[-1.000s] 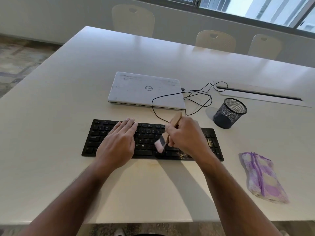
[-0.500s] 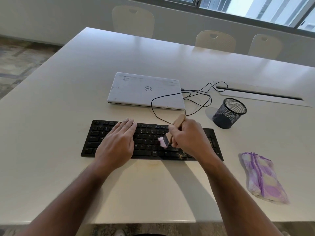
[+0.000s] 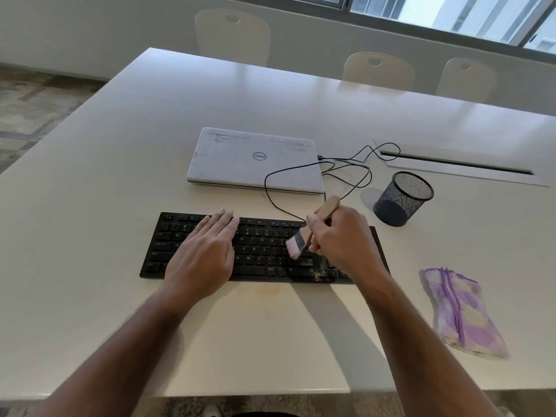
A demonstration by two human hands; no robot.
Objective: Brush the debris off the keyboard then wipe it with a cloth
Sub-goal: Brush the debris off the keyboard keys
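The brush (image 3: pixel 296 246) has swept a little back toward the keyboard's (image 3: pixel 258 251) near edge, right hand (image 3: pixel 340 236) fingers closed around its handle. The left hand (image 3: pixel 204 254) lies flat, fingers extended, steadying the keys. Crumbs remain at the front right, so brushing continues; the cloth (image 3: pixel 460 314) waits untouched to the right.

The closed white laptop (image 3: pixel 255 160) bears a round "DELL" badge (image 3: pixel 259 156) on its lid, seen upside down from here. On the black keyboard (image 3: pixel 261 251) a few white key legends can be read: "O" and "P" in one row, "J", "K" and "L" below them, "N" and "M" lower still, and "Caps Lock" at the left side. The other key markings are too small or blurred to read.
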